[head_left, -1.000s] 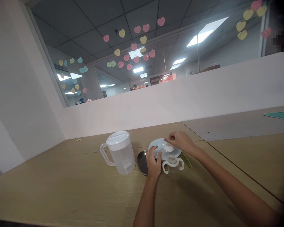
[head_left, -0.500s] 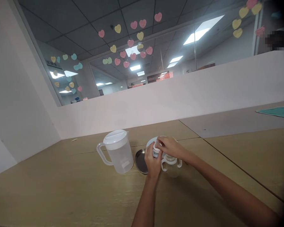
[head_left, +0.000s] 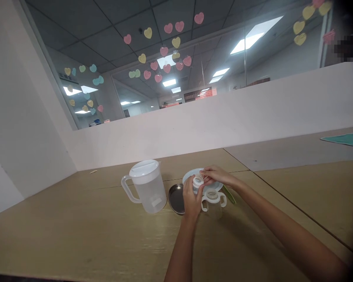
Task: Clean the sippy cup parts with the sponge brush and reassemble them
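My left hand point(head_left: 192, 197) is closed around a white ring-shaped bottle collar point(head_left: 198, 180), its round opening facing up. At the collar's far right side, the fingers of my right hand point(head_left: 216, 175) are pinched together; a small pale piece seems to be at their tips, too blurred to name. Just below the hands stands a clear baby bottle point(head_left: 214, 209) with white side handles point(head_left: 223, 200) and an uncovered mouth. A pale blue plate point(head_left: 189, 175) lies behind the hands, partly hidden by them. To the left is a dark metal tray point(head_left: 175, 199), partly covered by my left hand.
A translucent pitcher point(head_left: 151, 192) with a white lid stands left of the tray, handle pointing left. Right of the bottle lies a slim green item point(head_left: 229, 194). A teal cloth point(head_left: 345, 138) lies at the far right, and a low white wall point(head_left: 176, 127) bounds the table's back.
My right hand has shifted off the top of the collar to its right side, so the collar's opening now shows. More of the plate and the green item has come into view.
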Available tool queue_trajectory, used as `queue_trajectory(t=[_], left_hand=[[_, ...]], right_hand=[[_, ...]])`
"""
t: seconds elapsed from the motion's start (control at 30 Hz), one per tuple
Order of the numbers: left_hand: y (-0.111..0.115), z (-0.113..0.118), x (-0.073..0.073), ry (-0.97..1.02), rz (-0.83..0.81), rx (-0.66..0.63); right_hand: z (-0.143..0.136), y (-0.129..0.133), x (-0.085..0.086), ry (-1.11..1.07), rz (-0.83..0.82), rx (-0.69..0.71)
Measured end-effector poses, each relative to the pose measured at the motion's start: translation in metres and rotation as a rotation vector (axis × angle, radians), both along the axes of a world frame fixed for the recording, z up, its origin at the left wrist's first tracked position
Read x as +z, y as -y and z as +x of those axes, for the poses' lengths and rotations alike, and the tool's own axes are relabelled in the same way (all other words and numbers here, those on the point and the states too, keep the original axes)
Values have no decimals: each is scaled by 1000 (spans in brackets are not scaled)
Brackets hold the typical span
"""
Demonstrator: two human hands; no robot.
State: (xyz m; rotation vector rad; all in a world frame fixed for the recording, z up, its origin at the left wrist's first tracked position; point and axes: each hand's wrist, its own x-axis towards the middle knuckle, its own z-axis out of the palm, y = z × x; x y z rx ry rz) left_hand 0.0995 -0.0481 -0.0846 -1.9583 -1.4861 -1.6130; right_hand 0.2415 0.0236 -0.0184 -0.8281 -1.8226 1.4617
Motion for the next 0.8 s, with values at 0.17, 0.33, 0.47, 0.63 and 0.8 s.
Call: queue_trajectory(t=[0.17, 0.33, 0.47, 0.63, 0.8], left_hand=[[-7, 0, -6, 5, -88, 30], [-8, -1, -8, 43, -122, 65], [-7, -4, -12, 21, -175, 149], [-12, -6, -24, -39, -275, 296], [-18, -8, -26, -64, -321, 349]], right_hand=[[-1, -17, -18, 122, 90, -137], [-8, -17, -25, 25, -4, -139], [-8, -23, -29, 344, 351, -337], [2, -28, -40, 614, 529, -389], [6, -30, -43, 716, 608, -337]])
